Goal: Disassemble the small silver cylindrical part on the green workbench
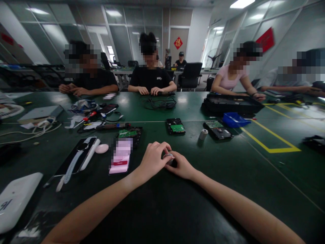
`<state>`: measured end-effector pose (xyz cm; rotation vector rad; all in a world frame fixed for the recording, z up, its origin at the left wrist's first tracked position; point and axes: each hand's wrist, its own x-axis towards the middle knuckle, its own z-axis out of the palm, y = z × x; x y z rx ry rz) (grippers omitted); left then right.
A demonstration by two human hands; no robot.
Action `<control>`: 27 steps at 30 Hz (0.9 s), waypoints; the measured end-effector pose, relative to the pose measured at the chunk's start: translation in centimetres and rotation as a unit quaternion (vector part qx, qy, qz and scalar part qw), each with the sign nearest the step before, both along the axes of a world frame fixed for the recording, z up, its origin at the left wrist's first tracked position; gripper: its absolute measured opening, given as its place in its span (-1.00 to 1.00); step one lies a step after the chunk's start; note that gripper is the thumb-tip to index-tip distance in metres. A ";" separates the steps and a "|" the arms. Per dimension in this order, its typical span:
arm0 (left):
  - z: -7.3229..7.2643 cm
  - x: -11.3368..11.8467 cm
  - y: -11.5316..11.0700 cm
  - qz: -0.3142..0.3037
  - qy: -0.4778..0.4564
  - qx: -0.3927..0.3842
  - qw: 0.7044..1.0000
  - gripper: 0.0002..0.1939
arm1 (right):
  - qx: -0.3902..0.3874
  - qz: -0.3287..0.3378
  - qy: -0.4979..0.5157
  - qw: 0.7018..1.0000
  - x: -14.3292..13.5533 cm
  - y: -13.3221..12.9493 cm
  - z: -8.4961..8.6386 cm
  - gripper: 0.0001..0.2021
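Observation:
My left hand (pixel 155 156) and my right hand (pixel 183 165) meet above the near middle of the dark green table (pixel 162 203). Between their curled fingertips is a small silvery round piece (pixel 168 155); the fingers cover most of it, so its exact kind does not show. Both hands grip it, the left from above and the right from the side. Beyond the right hand, a small silvery metal cylinder (pixel 203 134) stands upright. A hard drive (pixel 176 126) with a green circuit board lies past my fingers, and a second hard drive (pixel 218 130) is beside the cylinder.
Left of my hands lie a lit phone (pixel 122 156), a pink round case (pixel 102 148), a watch (pixel 82 146) and a white device (pixel 19 200). A blue scoop-like tray (pixel 235 120) and a black bin (pixel 232 105) are at right. Several people sit across the table.

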<state>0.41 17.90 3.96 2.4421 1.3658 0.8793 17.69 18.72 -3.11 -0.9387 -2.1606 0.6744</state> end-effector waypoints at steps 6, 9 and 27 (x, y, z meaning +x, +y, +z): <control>0.8 -0.1 -0.3 0.011 0.010 -0.022 1.000 -0.73 | 0.003 -0.003 -0.008 1.000 0.0 0.0 0.0 -0.71; 0.9 -0.2 -0.2 0.007 0.004 -0.033 0.999 -0.75 | 0.004 -0.009 -0.014 1.000 0.1 0.1 -0.1 -0.68; 0.1 0.1 -0.1 0.010 -0.009 0.003 1.000 -0.77 | 0.001 0.004 0.002 1.000 0.0 0.0 0.0 -0.69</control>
